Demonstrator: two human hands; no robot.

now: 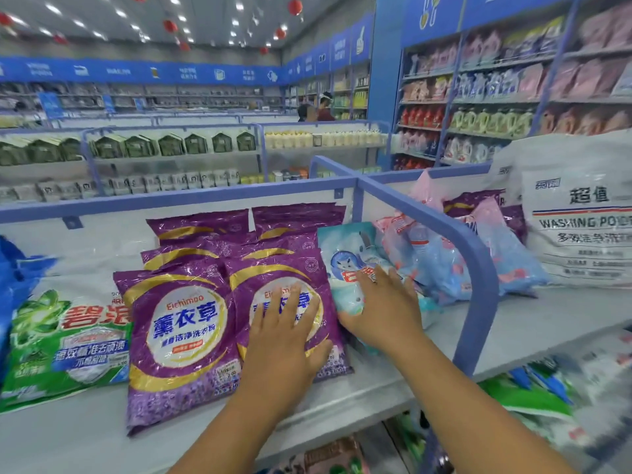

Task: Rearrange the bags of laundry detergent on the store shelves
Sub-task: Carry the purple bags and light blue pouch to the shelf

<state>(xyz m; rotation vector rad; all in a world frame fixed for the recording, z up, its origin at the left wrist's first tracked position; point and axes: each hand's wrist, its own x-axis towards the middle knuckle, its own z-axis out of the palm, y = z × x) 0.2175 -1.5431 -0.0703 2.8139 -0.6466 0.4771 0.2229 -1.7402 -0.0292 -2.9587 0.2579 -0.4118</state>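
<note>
Several purple detergent bags lie overlapped in two columns on the top shelf (85,436). My left hand (284,340) presses flat, fingers straight, on the front right purple bag (273,275). Beside it lies the front left purple bag (174,333). My right hand (379,309) rests on a light blue-and-white bag (345,258) wedged between the purple bags and the blue divider rail (478,268); the thumb curls round its near edge, fingers spread on top.
A green-and-white bag (65,343) lies at the left, a blue one (13,268) behind it. Right of the divider sit pink-and-blue bags (444,265) and a large white washing-powder sack (581,217). Lower shelves hold more bags. Aisles of stocked shelving stand behind.
</note>
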